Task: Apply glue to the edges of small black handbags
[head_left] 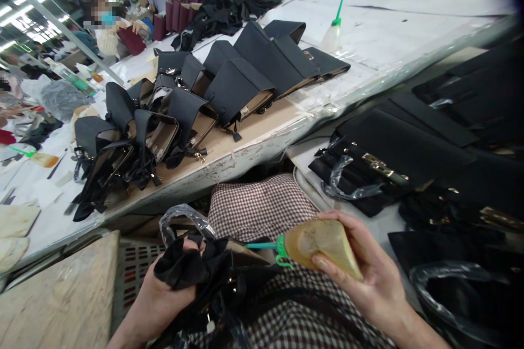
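Holds a translucent squeeze bottle [321,245] with amber contents in the right grip [374,278], closed around the body with thumb on the near face and fingers behind. Tips the bottle onto its side and aims its green nozzle [262,245] leftward at the opening of a black bag [227,267]; cannot tell whether the tip touches the lining. Closes the left grip [161,297] on that bag, just left of the bottle, bunching soft black cloth [182,267] between thumb and fingers. Has a clear-wrapped handle [186,215] arching above the cloth, up and left from the bottle. Has checked fabric [262,204] spread across the lap, beneath and beyond the bottle.

Has more black bags [409,142] lying to the right of the bottle, with a gold-coloured clasp [376,163] and another wrapped handle [347,180] among them. Has a slatted plastic crate [135,267] to the left of the bottle, past the left grip, and a worn board [61,289] farther left.

Faces a long pale worktop [388,49] beyond the bottle, set with a cluster of open black bags [241,84] ahead and to the left of it. Faces a second green-tipped bottle [332,38] upright beyond that cluster, almost straight past the first bottle, and a person [108,41] with a maroon piece [131,40] in hand, far off to the left of the bottle.
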Motion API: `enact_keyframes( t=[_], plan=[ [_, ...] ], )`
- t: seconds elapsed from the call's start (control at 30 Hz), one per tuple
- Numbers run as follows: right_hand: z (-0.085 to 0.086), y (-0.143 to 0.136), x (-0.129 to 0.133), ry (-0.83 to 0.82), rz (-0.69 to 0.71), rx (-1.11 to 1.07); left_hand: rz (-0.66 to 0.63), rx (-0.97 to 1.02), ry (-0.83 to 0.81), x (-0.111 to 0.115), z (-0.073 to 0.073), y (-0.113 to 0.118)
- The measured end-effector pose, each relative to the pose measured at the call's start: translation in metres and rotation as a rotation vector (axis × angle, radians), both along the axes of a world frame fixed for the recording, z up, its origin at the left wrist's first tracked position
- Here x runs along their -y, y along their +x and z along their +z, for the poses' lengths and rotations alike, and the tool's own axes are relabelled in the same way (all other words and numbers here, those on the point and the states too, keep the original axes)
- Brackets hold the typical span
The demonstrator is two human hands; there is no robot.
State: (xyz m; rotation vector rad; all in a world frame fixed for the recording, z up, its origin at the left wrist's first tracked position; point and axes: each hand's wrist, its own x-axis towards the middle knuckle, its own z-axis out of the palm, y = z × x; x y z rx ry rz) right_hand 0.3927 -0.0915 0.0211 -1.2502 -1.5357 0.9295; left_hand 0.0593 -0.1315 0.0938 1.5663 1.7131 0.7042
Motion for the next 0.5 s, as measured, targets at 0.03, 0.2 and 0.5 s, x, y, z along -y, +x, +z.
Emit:
enact_keyframes(
  t=[0.03, 0.2, 0.5],
  plan=[
    [-0.001, 0.0, 0.0, 0.004, 0.0, 0.024, 0.003, 0.006, -0.009, 0.001, -0.001, 0.0],
    [-0.005, 0.003, -0.004, 0.039, 0.019, 0.13, 0.032, 0.068, -0.042, 0.005, -0.004, -0.001],
    [-0.021, 0.004, -0.011, 0.074, 0.04, 0.245, 0.046, 0.029, -0.03, 0.002, -0.003, 0.001]
  ],
)
